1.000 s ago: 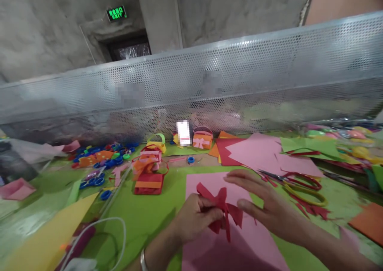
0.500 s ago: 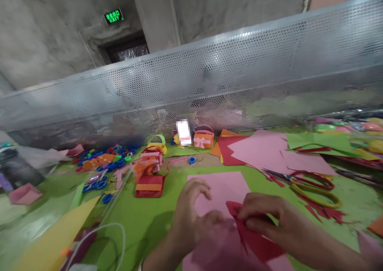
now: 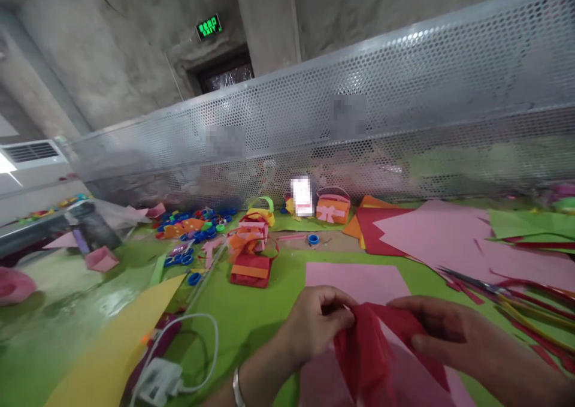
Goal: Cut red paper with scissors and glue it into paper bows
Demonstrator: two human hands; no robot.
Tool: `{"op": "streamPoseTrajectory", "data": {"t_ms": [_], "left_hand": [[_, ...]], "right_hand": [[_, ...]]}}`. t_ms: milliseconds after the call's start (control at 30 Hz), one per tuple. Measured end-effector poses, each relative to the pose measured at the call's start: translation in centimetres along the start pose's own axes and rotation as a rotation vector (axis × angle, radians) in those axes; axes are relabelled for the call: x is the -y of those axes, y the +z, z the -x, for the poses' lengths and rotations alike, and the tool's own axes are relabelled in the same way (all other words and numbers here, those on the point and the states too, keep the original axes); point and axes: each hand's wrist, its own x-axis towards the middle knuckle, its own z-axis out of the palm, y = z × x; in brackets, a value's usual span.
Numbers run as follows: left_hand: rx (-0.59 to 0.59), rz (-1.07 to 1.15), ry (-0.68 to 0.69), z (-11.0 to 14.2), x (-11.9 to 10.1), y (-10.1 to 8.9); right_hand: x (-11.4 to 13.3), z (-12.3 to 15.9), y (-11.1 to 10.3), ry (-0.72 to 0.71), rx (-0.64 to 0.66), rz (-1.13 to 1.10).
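A folded piece of red paper (image 3: 366, 347) is held up between both hands, its layers spread apart at the front. My left hand (image 3: 317, 323) pinches its left edge between thumb and fingers. On the other side, my right hand (image 3: 453, 335) grips the right flap, thumb in front and fingers behind. Beneath them a pink sheet (image 3: 354, 278) lies on the green table covering. To the right rest scissors (image 3: 498, 290) with red and yellow handles, among red paper scraps (image 3: 467, 290).
Small red paper bag (image 3: 251, 269) and an orange bag with a pink bow (image 3: 332, 209) stand farther back. Coloured sheets (image 3: 431, 227) overlap at right. Blue scissors (image 3: 179, 257), yellow paper (image 3: 121, 341) and a white charger (image 3: 159, 380) lie left. A perforated metal panel (image 3: 278, 125) runs behind.
My left hand has gone from open beside the red paper to pinching its left edge. The red paper is now lifted and opened out. The view has swung left.
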Motion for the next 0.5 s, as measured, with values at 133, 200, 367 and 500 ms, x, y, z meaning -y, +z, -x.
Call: {"op": "streamPoseTrajectory", "data": {"t_ms": [133,200,367,500], "left_hand": [[0.022,-0.023,-0.005,-0.5,0.5,-0.4],[0.041,-0.029,-0.009,-0.7,0.7,-0.4],[0.086,-0.032,-0.036,-0.6,0.9,-0.2],[0.092,-0.039,-0.049,-0.4,0.9,0.1]], "right_hand": [[0.6,0.3,0.8,0.054,-0.006,-0.025],[1.0,0.6,0.8,0.074,-0.047,0.026],[1.1,0.8,0.7,0.121,-0.143,0.125],[1.0,0.2,0.9,0.068,-0.136,0.235]]}}
